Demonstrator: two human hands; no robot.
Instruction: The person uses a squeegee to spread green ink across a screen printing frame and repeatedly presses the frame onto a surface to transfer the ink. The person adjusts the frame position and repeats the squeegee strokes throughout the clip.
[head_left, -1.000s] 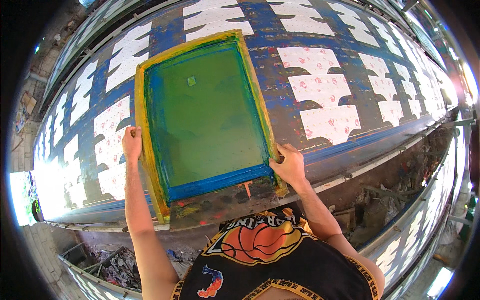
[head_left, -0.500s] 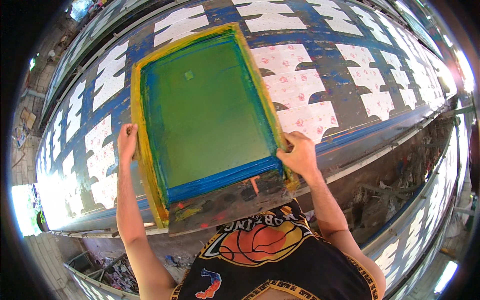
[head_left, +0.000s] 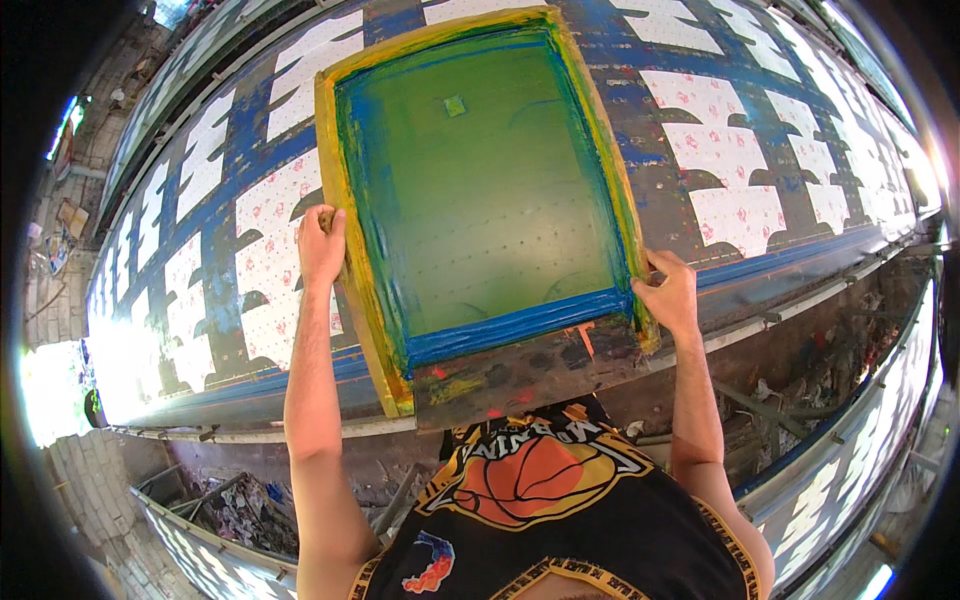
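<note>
A large screen printing frame (head_left: 480, 200) with green mesh and a yellow, paint-stained border spans the middle, over the long printing table. Blue tape runs along the mesh's near end, and a dark stained board (head_left: 520, 375) forms the end closest to me. My left hand (head_left: 322, 243) is closed on the frame's left edge, fingers curled. At the right edge, close to the near corner, my right hand (head_left: 668, 290) grips the border between thumb and fingers. White cut fabric pieces (head_left: 712, 165) with small red prints lie on both sides of the frame; what lies beneath it is mostly hidden.
Rows of white fabric pieces (head_left: 205, 150) cover the blue-and-dark table (head_left: 615, 120). A metal rail (head_left: 800, 305) follows its near edge. Below that is a trough with scraps (head_left: 240, 510). Another table with white pieces (head_left: 840, 480) stands at the lower right.
The frame, held in both hands, has shifted right relative to the fabric pieces. Printed pieces at its left are now uncovered, while those formerly just right of it are covered.
</note>
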